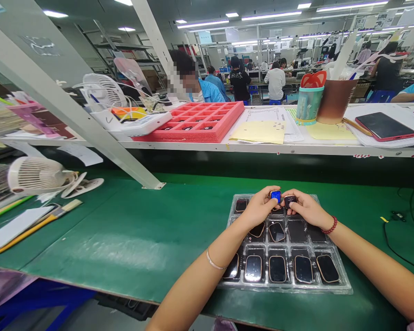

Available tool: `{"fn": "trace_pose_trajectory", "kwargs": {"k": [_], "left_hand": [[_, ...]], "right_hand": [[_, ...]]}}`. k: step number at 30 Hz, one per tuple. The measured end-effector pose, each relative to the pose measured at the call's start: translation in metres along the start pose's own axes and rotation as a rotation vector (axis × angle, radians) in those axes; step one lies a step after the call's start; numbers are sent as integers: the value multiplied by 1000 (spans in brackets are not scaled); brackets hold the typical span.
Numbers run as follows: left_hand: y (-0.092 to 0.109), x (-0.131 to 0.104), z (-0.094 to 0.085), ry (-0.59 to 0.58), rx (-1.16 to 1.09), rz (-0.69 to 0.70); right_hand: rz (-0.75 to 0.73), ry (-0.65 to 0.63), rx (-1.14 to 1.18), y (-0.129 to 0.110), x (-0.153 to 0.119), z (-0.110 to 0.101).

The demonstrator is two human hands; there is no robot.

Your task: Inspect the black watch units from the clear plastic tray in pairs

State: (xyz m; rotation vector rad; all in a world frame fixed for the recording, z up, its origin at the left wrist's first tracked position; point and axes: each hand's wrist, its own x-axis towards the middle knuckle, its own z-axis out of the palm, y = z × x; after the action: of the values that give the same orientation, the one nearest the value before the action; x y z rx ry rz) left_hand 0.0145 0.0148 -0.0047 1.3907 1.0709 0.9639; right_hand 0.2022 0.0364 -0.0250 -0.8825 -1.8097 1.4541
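Above the back row of a clear plastic tray [345, 284], my left hand [262, 207] is closed on a small watch with a lit blue screen [275, 197]. Close beside it, my right hand [305, 208] grips a second watch with a dark screen [290, 201]. The tray lies on the green bench mat and holds several dark-screened watches, among them one at the front [278, 269] and a tilted one in the middle row [276, 231]. Two middle-row compartments on the right show no watch. My forearms pass over the tray's left and right sides.
A white fan [37, 175] and a brush [37, 227] lie on the left. A slanted post [124, 158] meets the bench. The shelf [193, 146] bears a red foam tray [207, 131], cups and a phone [386, 125]. Black cable [393, 246] runs at right. People sit beyond.
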Motion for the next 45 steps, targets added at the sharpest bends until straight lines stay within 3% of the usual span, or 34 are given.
{"fn": "trace_pose_trajectory", "kwargs": {"k": [45], "left_hand": [[0,-1,0,6,16,19]], "right_hand": [[16,28,-20,0,0,1]]}}
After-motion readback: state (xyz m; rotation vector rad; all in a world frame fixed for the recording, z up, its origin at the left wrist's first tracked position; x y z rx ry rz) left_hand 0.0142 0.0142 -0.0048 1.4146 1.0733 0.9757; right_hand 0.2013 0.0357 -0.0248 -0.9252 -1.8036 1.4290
